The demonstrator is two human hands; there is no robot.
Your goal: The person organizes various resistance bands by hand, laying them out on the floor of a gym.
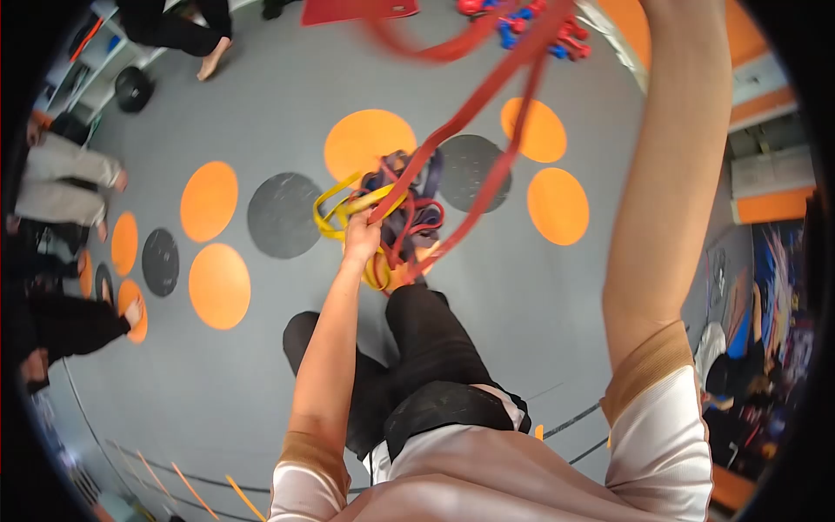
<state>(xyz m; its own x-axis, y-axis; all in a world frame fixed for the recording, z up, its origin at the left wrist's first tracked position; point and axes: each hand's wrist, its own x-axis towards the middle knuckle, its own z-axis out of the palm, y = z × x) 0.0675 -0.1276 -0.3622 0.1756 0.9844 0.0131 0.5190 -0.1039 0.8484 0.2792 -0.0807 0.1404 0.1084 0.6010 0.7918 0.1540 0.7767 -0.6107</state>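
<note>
My left hand (pixel 364 233) is closed around a long flat red resistance band (pixel 452 123), low in front of my knees. From there the band slants up to the right and leaves the top of the view. A second red strand runs beside it, and a blurred red loop swings near the top edge. Below and behind my left hand lies a tangled heap of bands (pixel 424 178), dark purple, red and yellow. A yellow band (pixel 327 217) loops out on its left side. My right arm stretches up along the right side; its hand is beyond the top edge.
Orange and dark discs (pixel 285 215) mark the grey floor. Red and blue dumbbells (pixel 565 39) lie at the top, near a red mat (pixel 357 9). A black ball (pixel 133 89) sits by shelves. Several people stand along the left; another person is at the far right.
</note>
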